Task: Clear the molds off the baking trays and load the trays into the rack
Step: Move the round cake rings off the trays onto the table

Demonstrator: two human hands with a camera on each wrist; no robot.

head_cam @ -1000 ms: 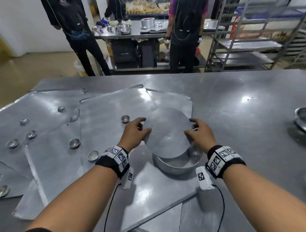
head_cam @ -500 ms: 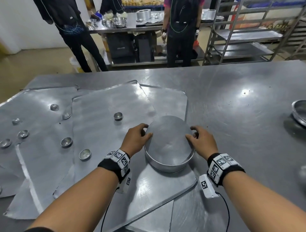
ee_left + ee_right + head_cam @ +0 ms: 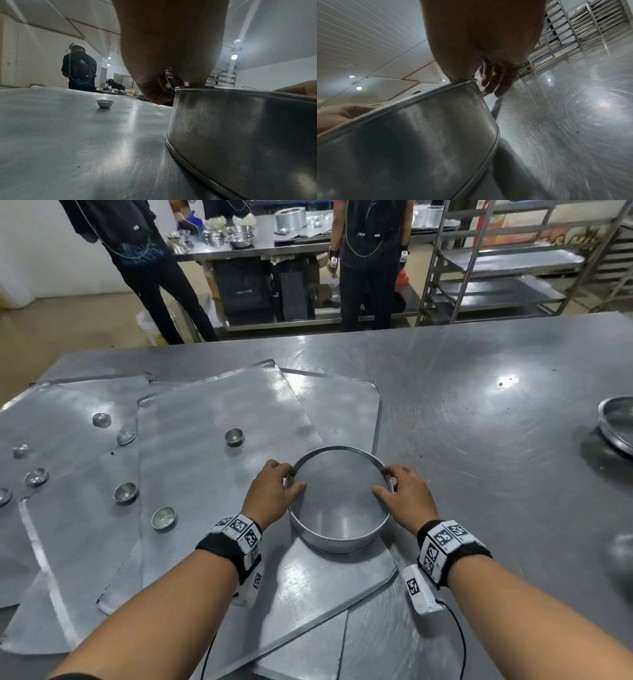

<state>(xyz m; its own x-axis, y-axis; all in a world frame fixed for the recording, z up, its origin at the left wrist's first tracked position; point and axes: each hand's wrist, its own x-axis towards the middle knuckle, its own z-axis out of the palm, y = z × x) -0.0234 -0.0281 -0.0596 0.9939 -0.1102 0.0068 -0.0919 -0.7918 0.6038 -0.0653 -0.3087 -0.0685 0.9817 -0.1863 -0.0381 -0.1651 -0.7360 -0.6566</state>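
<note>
A round metal cake pan [image 3: 337,537] stands on the near corner of the top baking tray [image 3: 219,412], with a flat metal disc [image 3: 339,498] lying level just inside its rim. My left hand [image 3: 291,477] holds the left rim, thumb on the disc and fingers outside the wall. My right hand [image 3: 385,482] holds the right rim the same way. The left wrist view shows the pan wall [image 3: 240,128] under my left hand [image 3: 164,86]. In the right wrist view my right hand [image 3: 479,79] hooks its thumb over the pan [image 3: 411,135]. Several small cup molds [image 3: 234,436] lie on the overlapping trays.
More small molds [image 3: 125,492] are scattered over the left trays. Another round pan [image 3: 616,426] sits at the table's right edge. A tray rack [image 3: 496,261] stands beyond the table at the back right. Two people [image 3: 366,251] work at a far table.
The disc, held tilted above the pan a second ago, has come down and now lies level inside the rim. Both hands stayed at the pan's sides.
</note>
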